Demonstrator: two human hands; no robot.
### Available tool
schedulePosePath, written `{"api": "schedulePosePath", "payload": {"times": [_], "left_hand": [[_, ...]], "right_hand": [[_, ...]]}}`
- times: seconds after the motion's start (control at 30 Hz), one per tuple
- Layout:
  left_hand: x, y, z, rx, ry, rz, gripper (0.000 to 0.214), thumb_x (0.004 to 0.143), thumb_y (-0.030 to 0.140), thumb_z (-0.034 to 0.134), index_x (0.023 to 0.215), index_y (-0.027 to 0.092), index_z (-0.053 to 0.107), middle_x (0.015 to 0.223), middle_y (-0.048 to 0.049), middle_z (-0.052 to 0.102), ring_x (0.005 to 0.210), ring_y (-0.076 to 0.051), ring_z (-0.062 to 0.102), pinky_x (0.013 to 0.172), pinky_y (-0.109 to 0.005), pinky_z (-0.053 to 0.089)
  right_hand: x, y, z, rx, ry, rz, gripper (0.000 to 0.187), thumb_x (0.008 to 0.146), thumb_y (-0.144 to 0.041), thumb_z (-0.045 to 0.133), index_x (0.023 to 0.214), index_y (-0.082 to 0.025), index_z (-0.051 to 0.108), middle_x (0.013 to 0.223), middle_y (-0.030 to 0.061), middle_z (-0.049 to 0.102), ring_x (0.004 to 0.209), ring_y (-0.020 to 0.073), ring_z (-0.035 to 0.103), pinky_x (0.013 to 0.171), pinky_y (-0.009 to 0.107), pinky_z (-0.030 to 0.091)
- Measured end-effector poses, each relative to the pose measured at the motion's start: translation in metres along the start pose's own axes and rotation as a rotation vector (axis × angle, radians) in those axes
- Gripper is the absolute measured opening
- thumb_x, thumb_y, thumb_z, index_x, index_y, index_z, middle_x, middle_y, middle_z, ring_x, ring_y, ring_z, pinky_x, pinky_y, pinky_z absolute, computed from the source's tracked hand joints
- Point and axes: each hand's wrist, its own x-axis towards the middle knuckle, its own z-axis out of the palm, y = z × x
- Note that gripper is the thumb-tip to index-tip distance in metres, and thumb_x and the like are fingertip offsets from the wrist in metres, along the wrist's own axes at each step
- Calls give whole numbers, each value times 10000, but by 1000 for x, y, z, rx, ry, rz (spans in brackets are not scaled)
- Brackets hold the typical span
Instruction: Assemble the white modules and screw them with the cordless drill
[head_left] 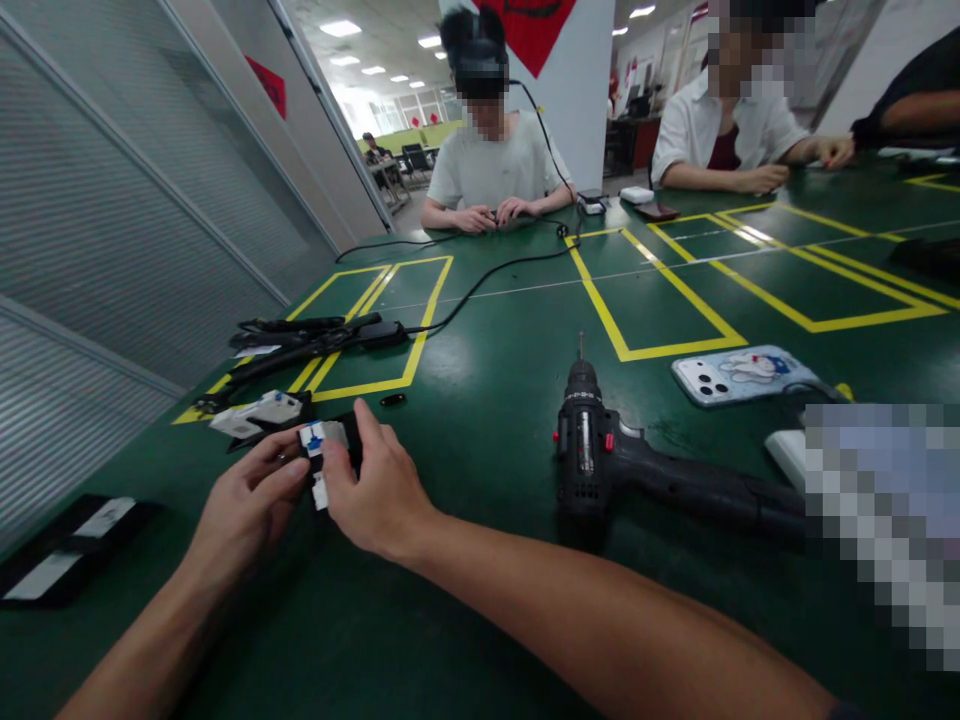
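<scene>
Both my hands hold one small black device with white and blue parts (313, 438) a little above the green table. My left hand (251, 490) pinches its left side with thumb and fingers. Wrapped around its right side is my right hand (379, 480), the thumb pressed on its top face. Its exact kind I cannot make out. Just beyond my hands lies a white and black part (262, 415). A small black oval piece (393, 399) rests to the right of that.
A cordless drill (592, 450) stands right of my hands, its bit pointing away. Farther right are a phone (742, 375) and a white, partly blurred object. Black cables (300, 350) lie at the left, near a black flat piece (75, 545). Several people sit around the table.
</scene>
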Motion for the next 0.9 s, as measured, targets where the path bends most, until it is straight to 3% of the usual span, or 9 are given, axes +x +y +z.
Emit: {"api": "schedulePosePath", "payload": {"times": [0.1, 0.23, 0.4, 0.57, 0.73, 0.9], "left_hand": [[-3, 1, 5, -172, -122, 4, 391, 726, 280, 635, 1109, 244, 569, 1116, -19, 608, 865, -177, 601, 676, -212, 515], [-7, 0, 7, -305, -152, -24, 419, 772, 402, 563, 1150, 221, 555, 1102, -44, 616, 906, -205, 595, 729, -259, 526], [-5, -1, 4, -219, -175, -119, 480, 736, 391, 643, 1174, 224, 538, 989, -34, 663, 887, -203, 610, 755, -257, 517], [-2, 0, 0, -119, -207, -214, 562, 622, 380, 750, 1125, 233, 547, 875, -16, 687, 806, -211, 635, 647, -241, 527], [-3, 0, 1, -141, -191, -164, 482, 648, 304, 739, 1086, 212, 561, 859, -5, 679, 795, -178, 636, 662, -217, 526], [-9, 6, 10, -155, -186, -201, 437, 657, 292, 721, 1058, 184, 582, 886, -5, 683, 762, -159, 636, 667, -221, 529]], "right_hand": [[0, 0, 1, 2, -1, 8, 539, 1026, -266, 567, 1440, -116, 257, 1142, 99, 415, 1042, 239, 429, 948, 335, 393], [0, 2, 3, 9, -7, 16, 528, 1029, -290, 562, 1439, -139, 264, 1139, 89, 419, 1035, 236, 434, 943, 338, 398], [0, 4, 4, 8, 7, -24, 499, 1028, -309, 564, 1420, -155, 296, 1158, 72, 411, 1052, 211, 427, 958, 289, 383], [-3, -3, -2, -27, 10, -36, 411, 1038, -282, 552, 1377, -166, 351, 1155, 46, 418, 1044, 188, 433, 957, 253, 384], [-4, -19, -14, -311, -49, -109, 300, 1067, -240, 466, 1341, -157, 377, 1053, 55, 468, 873, 243, 485, 832, 366, 454], [1, -43, -27, -691, -90, -195, 442, 960, -259, 605, 1300, -48, 420, 965, 136, 446, 888, 321, 397, 766, 440, 412]]}}
